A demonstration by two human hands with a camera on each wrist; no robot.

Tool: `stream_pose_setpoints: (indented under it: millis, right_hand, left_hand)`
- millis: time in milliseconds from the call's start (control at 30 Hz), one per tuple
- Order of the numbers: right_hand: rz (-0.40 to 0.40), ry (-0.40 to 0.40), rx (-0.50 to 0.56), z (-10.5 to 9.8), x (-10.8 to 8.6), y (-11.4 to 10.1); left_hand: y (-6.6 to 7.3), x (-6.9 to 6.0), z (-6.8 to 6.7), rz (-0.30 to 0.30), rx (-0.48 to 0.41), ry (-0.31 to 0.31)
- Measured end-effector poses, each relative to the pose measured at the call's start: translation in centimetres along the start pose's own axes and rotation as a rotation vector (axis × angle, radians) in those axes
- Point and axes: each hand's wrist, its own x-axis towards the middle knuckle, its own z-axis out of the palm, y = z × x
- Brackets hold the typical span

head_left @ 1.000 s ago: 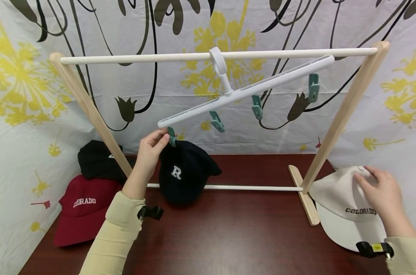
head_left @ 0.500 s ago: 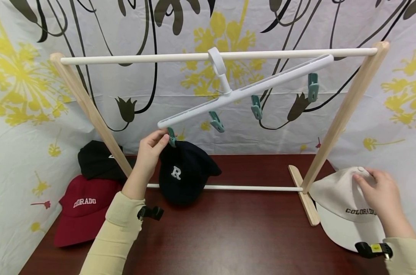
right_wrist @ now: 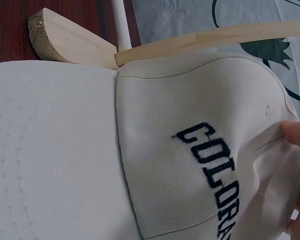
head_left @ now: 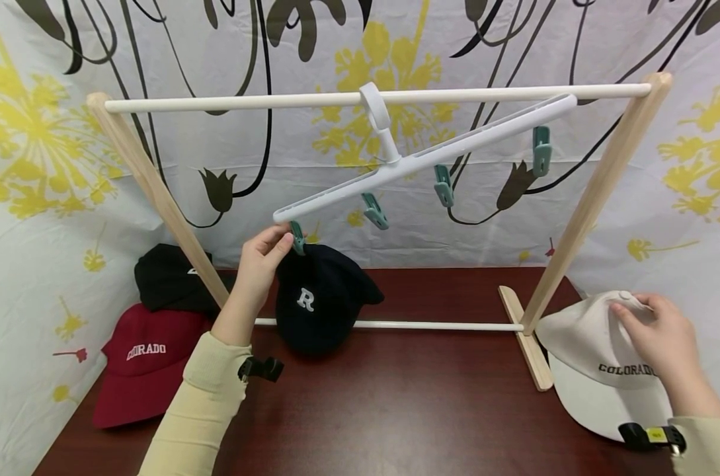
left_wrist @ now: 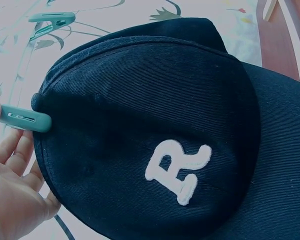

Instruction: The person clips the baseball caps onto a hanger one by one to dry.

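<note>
My left hand (head_left: 261, 260) pinches the green clip (head_left: 297, 237) at the lower left end of the white hanger (head_left: 389, 173). Below that clip hangs a dark navy cap (head_left: 330, 301) with a white R; in the left wrist view the clip's jaws meet the cap's edge. On the far right, my right hand (head_left: 663, 334) grips the crown of a cream cap (head_left: 586, 324) lettered COLORADO. The thumb presses into its fabric in the right wrist view, while the other fingers are mostly hidden behind the crown.
The tilted hanger hooks over the white rod (head_left: 229, 102) of a wooden rack (head_left: 603, 198). Several other green clips, such as the rightmost clip (head_left: 541, 152), hang from it. A red cap (head_left: 145, 363) and a black cap (head_left: 169, 277) lie on the brown table (head_left: 407, 403) at left.
My right hand and the cream cap have shifted very slightly down and to the right. The left hand, clip and navy cap have stayed in place.
</note>
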Motion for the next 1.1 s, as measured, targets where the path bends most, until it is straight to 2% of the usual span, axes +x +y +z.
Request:
stream_pose_setpoints:
  millis: [133, 400, 633, 1100]
  right_hand:
    - [-0.008, 0.029, -0.008, -0.3, -0.5, -0.7]
    - [-0.083, 0.038, -0.010, -0.9, -0.9, -1.6]
    - [-0.166, 0.093, -0.007, -1.0, -0.9, -2.3]
    - [-0.230, 0.140, -0.031, -1.5, -1.6, -3.5]
  left_hand:
    - [0.0, 0.0, 0.0, 0.007, -0.003, -0.001]
    - [-0.1, 0.1, 0.0, -0.008, 0.035, 0.001]
    - [-0.2, 0.1, 0.0, -0.009, 0.047, 0.009]
    - [-0.3, 0.0, -0.1, -0.009, 0.043, -0.002]
